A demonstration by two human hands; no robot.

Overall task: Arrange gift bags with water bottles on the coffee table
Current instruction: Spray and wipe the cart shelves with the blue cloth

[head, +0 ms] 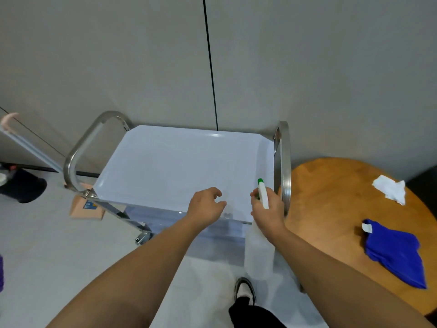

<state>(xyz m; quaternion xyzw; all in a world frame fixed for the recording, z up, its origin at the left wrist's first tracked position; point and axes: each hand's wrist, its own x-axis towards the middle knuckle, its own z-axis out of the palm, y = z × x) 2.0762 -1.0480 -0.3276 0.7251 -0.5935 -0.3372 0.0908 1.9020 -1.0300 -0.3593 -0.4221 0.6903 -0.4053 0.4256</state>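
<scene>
- The right hand grips the neck of a spray bottle; its clear body hangs below the hand and is hard to make out against the pale floor.
- The left hand hovers over the near edge of the cart top, fingers loosely curled, holding nothing.
- The round wooden table stands to the right, cut off by the frame; a blue cloth and a white tissue lie on it.
- A grey wall is behind the cart.
</scene>
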